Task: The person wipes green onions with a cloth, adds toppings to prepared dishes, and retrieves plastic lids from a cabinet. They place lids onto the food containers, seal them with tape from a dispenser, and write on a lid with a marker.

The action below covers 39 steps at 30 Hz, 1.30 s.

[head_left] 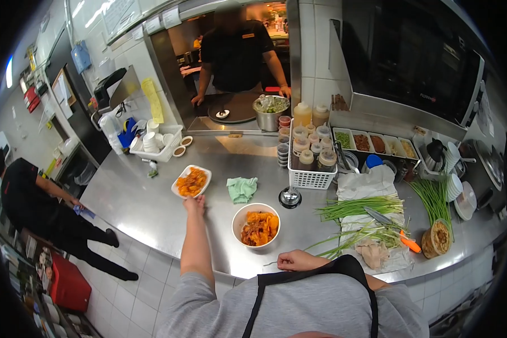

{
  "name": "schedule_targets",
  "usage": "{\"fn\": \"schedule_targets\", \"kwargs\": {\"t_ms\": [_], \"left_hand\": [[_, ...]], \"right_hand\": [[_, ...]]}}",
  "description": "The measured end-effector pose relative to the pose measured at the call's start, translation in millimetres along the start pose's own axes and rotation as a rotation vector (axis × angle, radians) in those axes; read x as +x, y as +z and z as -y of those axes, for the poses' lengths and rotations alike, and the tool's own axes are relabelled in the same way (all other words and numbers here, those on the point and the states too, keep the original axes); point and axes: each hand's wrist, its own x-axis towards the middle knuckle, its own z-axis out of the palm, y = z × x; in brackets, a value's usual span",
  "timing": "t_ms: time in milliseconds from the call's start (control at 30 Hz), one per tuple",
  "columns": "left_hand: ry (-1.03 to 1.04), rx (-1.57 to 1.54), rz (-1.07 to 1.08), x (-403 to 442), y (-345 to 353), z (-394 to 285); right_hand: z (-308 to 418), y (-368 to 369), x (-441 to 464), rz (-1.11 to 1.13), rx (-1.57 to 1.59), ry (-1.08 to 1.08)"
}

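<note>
My left hand [194, 204] grips the near edge of a small white dish [207, 183] of orange-red food [191, 181] over the left part of the steel counter. Just right of centre, a round white bowl [236, 221] holds more orange food with dark sauce. My right hand [294, 260] is closed at the counter's front edge, to the right of the bowl; a thin metal utensil [269, 263] sticks out of it to the left. Between dish and bowl lies a crumpled green cloth [242, 190].
Behind the bowl are a bell [290, 197] and a white basket [312, 179] of bottles. Green onions [366, 208], a knife [377, 216] and a peeler-like orange handle [410, 242] lie right. One person [236, 56] stands behind the hatch, another [31, 191] at far left.
</note>
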Motion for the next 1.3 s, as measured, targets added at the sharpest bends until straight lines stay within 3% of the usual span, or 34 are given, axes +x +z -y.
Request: {"fn": "schedule_targets", "kwargs": {"t_ms": [300,600,767,900,1067,1133,1200,1300], "left_hand": [[-0.121,-0.035,-0.071,99.1,-45.5,-77.5],[0.007,-0.164,-0.135,129.3,-35.0,-106.2],[0.047,-0.135,-0.024,142.1,-36.7,-120.0],[0.239,0.096,0.116,106.7,-21.1,-120.0],[0.213,0.164,0.282,28.1,26.0,-108.5],[0.217,0.206,0.472,-16.1,41.9,-96.7],[0.222,0.475,0.571,-61.6,53.3,-85.9],[0.212,0.780,0.723,-121.2,62.3,-88.9]], "right_hand": [[-12.2,4.2,3.1,-0.016,0.052,0.017],[-8.1,1.1,6.4,0.021,0.249,0.098],[-6.9,1.7,6.8,-0.006,0.254,0.115],[-6.2,-1.1,8.1,0.004,0.185,0.121],[-19.6,6.6,9.6,-0.025,0.084,0.016],[-11.6,6.7,5.8,-0.054,-0.005,0.039],[-10.8,7.9,3.2,-0.061,0.027,-0.061],[11.9,-4.1,-13.1,-0.162,0.075,0.012]]}}
